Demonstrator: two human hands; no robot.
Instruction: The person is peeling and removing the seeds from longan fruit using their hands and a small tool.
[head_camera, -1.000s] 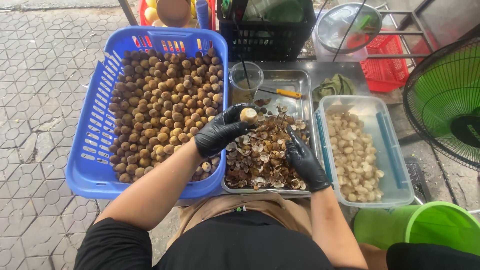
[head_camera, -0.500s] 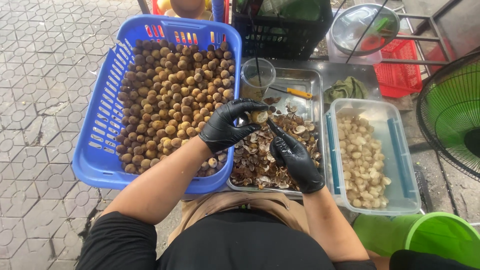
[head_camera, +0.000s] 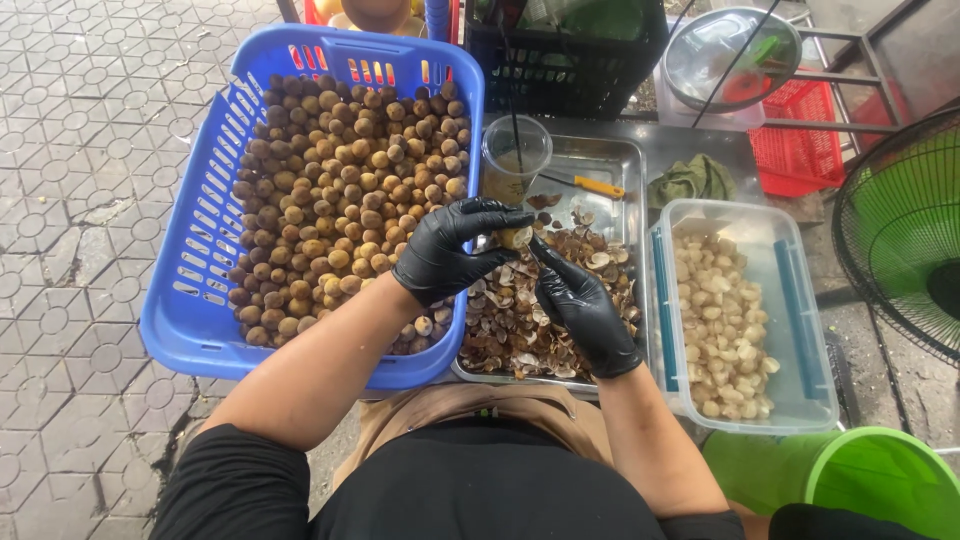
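Observation:
Both my hands wear black gloves. My left hand (head_camera: 447, 250) pinches a small brown round fruit (head_camera: 516, 238) between thumb and fingers above the steel tray (head_camera: 607, 156). My right hand (head_camera: 582, 306) presses its fingertips against that fruit from the right; any tool in it is hidden. Brown peeled shells (head_camera: 520, 325) fill the tray under both hands. A blue plastic basket (head_camera: 185, 300) on the left holds many unpeeled brown fruits (head_camera: 330, 210). A clear box (head_camera: 805, 370) on the right holds pale peeled fruit flesh (head_camera: 720, 320).
A clear plastic cup (head_camera: 515, 155) and a yellow-handled knife (head_camera: 598, 186) sit at the tray's far end. A green cloth (head_camera: 692, 180), a black crate (head_camera: 570, 60), a red basket (head_camera: 800, 140), a fan (head_camera: 900, 230) and a green bucket (head_camera: 860, 475) surround them. Paving tiles lie left.
The view shifted slightly. My hands stayed together over the tray, and my right hand moved up closer against the fruit held in my left hand.

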